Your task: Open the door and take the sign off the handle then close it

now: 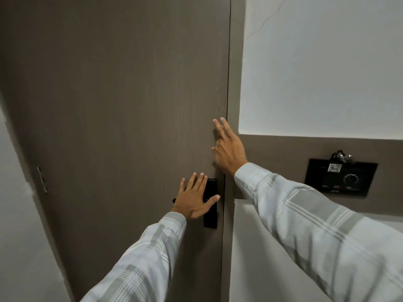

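Head view: door (pixel 113 110) shut, its edge flush against the frame (pixel 234 83).

Left hand (pixel 195 198) released, fingers spread flat, palm over the black lock plate (pixel 211 214). Plate shows only beside the fingertips and below the thumb; the rest is hidden under the hand. A small black stub (pixel 174 200) pokes out just left of the wrist, probably the handle end, can't confirm.

Right hand (pixel 227 149) up and right of the left, well apart. Also released, grasping nothing: two fingers extended onto the door edge at the seam, other fingers hard to make out.

Sign: can't see one anywhere on this side.

Right of the right forearm, a black wall panel (pixel 340 177) with a dial, white sticker with unreadable writing, and keys (pixel 342 158) hanging at its top. Hinge (pixel 42 179) far left of the left hand. Both plaid sleeves (pixel 327 225) cut off at the bottom edge.
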`<action>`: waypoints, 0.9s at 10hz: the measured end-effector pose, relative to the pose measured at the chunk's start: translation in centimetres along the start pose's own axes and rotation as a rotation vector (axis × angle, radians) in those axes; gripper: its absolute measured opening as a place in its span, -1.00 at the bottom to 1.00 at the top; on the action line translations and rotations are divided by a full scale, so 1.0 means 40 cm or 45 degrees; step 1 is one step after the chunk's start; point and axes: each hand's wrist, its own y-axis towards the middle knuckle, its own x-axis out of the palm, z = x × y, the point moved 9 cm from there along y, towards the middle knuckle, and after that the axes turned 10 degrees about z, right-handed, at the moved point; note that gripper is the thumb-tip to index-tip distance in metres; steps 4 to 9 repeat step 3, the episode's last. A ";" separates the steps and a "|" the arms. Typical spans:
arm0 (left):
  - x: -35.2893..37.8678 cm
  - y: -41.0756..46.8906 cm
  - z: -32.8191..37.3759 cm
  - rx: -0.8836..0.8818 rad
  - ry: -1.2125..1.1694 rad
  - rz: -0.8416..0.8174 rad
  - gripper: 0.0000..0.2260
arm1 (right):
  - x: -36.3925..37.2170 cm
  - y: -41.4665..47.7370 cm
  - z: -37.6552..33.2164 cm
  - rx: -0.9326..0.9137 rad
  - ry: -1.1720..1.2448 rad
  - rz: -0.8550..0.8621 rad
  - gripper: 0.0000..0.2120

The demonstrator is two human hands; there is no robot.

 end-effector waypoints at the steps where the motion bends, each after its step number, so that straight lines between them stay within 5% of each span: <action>1: -0.037 0.014 -0.005 0.022 -0.007 -0.048 -0.25 | 0.008 0.004 0.007 0.028 0.029 -0.130 -0.50; 2: -0.146 0.038 0.004 0.096 0.054 0.146 -0.29 | -0.008 0.002 0.041 0.133 0.180 -0.033 -0.50; 3: -0.318 0.069 0.023 0.146 0.180 0.535 -0.32 | -0.095 -0.005 0.153 0.352 0.182 0.320 -0.45; 9: -0.318 0.069 0.023 0.146 0.180 0.535 -0.32 | -0.095 -0.005 0.153 0.352 0.182 0.320 -0.45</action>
